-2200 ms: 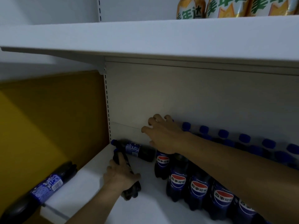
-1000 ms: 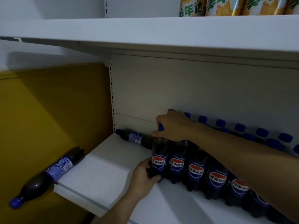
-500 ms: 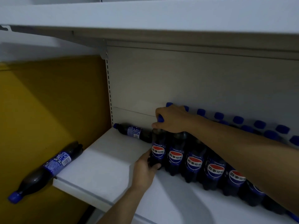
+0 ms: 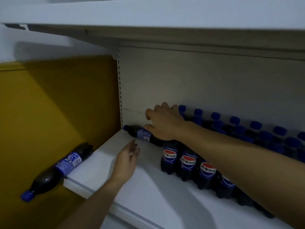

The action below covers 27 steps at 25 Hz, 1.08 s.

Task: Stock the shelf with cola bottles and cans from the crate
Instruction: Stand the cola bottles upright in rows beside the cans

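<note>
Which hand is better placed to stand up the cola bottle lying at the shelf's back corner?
Right. The right hand hovers open directly over the dark plastic cola bottle lying on its side; the left hand sits nearer the shelf front.

Left hand point(image 4: 127, 158) and right hand point(image 4: 162, 123) outstretched, fingers relaxed.

The shelf point(image 4: 102, 164) has bare room along its left end and front edge. A bottle lying down point(image 4: 143, 134) blocks the back left corner. Standing bottles point(image 4: 188, 162) fill the back toward the right. The shelf above point(image 4: 148, 15) hangs low over everything.
</note>
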{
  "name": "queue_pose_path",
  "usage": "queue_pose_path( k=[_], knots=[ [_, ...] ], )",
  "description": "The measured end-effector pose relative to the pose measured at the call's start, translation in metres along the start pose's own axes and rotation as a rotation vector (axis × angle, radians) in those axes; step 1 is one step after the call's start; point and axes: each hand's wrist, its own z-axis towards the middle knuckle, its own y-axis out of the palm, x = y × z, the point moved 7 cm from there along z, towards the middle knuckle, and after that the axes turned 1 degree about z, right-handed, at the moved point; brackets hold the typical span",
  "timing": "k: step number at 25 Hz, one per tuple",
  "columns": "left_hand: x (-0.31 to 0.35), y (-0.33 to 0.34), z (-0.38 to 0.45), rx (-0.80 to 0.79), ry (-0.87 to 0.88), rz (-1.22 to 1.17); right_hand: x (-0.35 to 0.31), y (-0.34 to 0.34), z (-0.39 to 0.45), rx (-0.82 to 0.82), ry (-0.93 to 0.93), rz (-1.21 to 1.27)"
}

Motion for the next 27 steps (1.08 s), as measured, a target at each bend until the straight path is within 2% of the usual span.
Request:
queue_pose_path(
  k=[3, 7, 13, 17, 21, 24, 27],
  knots=[
    [-0.011, -0.059, 0.015, 0.078, 0.039, 0.037, -0.033, 0.031, 0.031, -0.062, -0.003, 0.033],
    [-0.042, -0.098, 0.021, 0.095, 0.043, 0.094, -0.046, 0.097, 0.089, -0.197, 0.173, 0.124],
    [-0.074, -0.095, 0.030, 0.055, -0.002, 0.038, -0.004, 0.187, 0.105, -0.279, 0.524, 0.161],
    [-0.092, -0.084, 0.035, -0.016, -0.072, -0.058, 0.002, 0.197, 0.117, -0.275, 0.565, 0.028],
    [-0.113, -0.072, 0.030, -0.010, -0.161, -0.065, -0.018, 0.212, 0.126, -0.387, 0.487, 0.390],
    [-0.108, -0.067, 0.029, -0.010, -0.209, -0.033, -0.033, 0.204, 0.122, -0.484, 0.434, 0.556],
    [-0.083, -0.046, 0.026, -0.106, -0.255, -0.191, -0.039, 0.167, 0.120, -0.335, 0.499, 0.851]
  ],
)
